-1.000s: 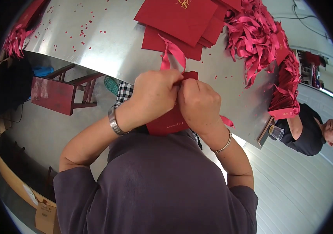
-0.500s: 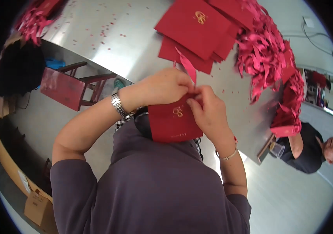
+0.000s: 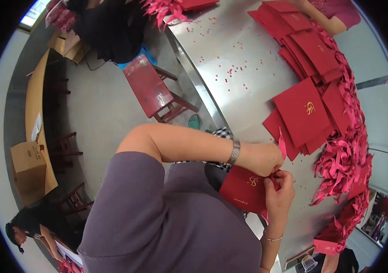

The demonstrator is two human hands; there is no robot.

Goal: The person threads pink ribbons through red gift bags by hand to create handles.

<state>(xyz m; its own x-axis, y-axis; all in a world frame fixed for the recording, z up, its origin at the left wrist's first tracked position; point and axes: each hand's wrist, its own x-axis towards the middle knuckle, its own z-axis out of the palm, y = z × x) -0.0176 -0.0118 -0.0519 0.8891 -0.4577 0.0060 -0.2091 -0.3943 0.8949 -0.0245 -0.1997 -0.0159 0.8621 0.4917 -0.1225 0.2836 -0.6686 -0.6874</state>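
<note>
A flat red paper gift bag [image 3: 244, 187] with a gold emblem lies tilted against my front, below the table's near edge. At its top edge both my hands are close together. My left hand [image 3: 263, 158] has its fingers curled, with the tip of a pink ribbon [image 3: 282, 144] sticking up beside them. My right hand [image 3: 280, 196] pinches ribbon at the bag's top corner, thumb against the fingers. My left fingertips are partly hidden, and so is the spot where the ribbon meets the bag. More ribbon hangs below my right hand.
On the metal table [image 3: 230, 104] lie stacked red bags [image 3: 302, 113], tangled pink ribbons [image 3: 339, 166] and small red paper dots. A red wooden stool [image 3: 146, 84] stands left of it. Co-workers are at the upper right [image 3: 335, 20], lower left [image 3: 35, 227] and lower right.
My view has swung left, so table, bags and hands sit further right, and more co-workers show. Both hands stay at the bag's top edge, still holding the ribbon.
</note>
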